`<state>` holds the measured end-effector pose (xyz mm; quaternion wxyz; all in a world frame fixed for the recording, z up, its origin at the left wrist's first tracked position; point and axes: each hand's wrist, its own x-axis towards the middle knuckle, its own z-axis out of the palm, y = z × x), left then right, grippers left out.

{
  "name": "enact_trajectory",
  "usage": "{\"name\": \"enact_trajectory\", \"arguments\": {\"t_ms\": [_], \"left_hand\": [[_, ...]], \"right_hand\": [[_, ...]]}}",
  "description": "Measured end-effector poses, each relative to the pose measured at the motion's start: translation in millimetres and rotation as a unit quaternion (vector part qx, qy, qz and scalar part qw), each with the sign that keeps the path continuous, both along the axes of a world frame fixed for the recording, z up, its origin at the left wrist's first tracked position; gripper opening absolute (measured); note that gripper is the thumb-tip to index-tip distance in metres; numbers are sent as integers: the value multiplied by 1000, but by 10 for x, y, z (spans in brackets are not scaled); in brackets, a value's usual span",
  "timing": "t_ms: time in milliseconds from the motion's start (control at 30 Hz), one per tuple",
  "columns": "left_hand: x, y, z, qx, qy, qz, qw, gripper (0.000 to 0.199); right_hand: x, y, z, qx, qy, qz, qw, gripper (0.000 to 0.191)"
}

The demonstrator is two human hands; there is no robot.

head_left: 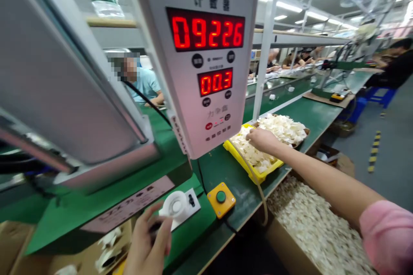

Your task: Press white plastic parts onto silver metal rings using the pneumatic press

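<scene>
My right hand (260,138) reaches into a yellow tray (237,154) of small cream-white parts; its fingers are pressed together, and what they hold is hidden. My left hand (150,238) is at the lower left, fingers curved around a dark object that is too unclear to name. Just beyond its fingertips, a round white fixture (177,206) sits on a white plate on the green machine base. To the right of it stands a yellow box with a green button (221,197). A white counter panel (213,111) with red digits 09226 and 00.3 hangs above.
A heap of cream parts (284,129) lies behind the tray. Below the bench edge is a large box of pale parts (312,219). A grey machine housing (80,64) fills the left. People sit at benches further back.
</scene>
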<state>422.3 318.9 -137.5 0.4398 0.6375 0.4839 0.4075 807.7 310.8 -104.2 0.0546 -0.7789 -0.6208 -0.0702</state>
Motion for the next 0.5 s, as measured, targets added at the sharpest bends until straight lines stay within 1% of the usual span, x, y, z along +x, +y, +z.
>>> {"name": "enact_trajectory", "arguments": {"t_ms": [67,100,133,200,267,300,333,400,433,467,500], "left_hand": [[159,108,141,64,7,-6,998,25],[224,150,202,81,34,-25,996,23],[278,183,253,87,44,-30,995,27],[350,225,325,97,58,-17,993,31],[382,248,356,101,62,3,993,31],[387,258,360,100,64,10,993,31],[388,268,359,97,64,15,993,31],[383,288,348,89,62,22,994,31],[379,294,342,84,60,25,994,31],[374,295,337,80,58,28,995,31],[365,287,330,76,56,32,995,30]], "right_hand": [[57,39,-68,-12,-14,-12,1000,17],[71,50,-100,-12,-19,-17,1000,16],[80,53,-123,-8,-23,-21,999,18],[80,33,-135,9,-31,-30,999,24],[23,-19,-98,46,-30,-32,998,30],[-42,-54,-68,75,-17,-21,997,33],[-139,-92,-35,109,9,3,994,34],[-430,-160,15,160,104,88,978,32],[-617,-181,23,169,167,139,961,29],[-822,-189,16,162,231,186,941,27],[-1034,-182,-6,147,293,218,919,26]]}}
